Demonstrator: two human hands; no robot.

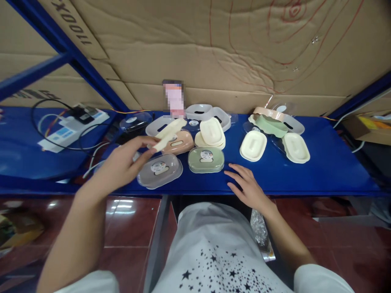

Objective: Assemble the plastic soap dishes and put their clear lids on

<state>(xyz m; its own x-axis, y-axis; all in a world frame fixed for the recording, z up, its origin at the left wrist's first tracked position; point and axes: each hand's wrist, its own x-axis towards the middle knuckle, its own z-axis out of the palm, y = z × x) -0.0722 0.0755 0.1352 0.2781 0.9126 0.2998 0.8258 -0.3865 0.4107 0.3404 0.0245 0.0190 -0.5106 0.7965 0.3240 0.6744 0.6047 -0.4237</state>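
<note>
My left hand [125, 162] holds a cream soap-dish insert [169, 132] by its near end, lifted above a pink soap box [180, 144]. Just below sits a closed grey soap box [159, 171] with a clear lid and round sticker. A closed green soap box [206, 159] stands to its right. My right hand [247, 185] rests flat on the blue shelf [330, 171], fingers spread, holding nothing, just right of the green box.
Stacked cream inserts [211, 133], a loose cream insert [253, 145], another [295, 147], green and pink bases [270, 124] and clear lids [198, 112] lie behind. A phone [174, 99] leans on the cardboard wall. Cables and a white device [71, 126] lie at left.
</note>
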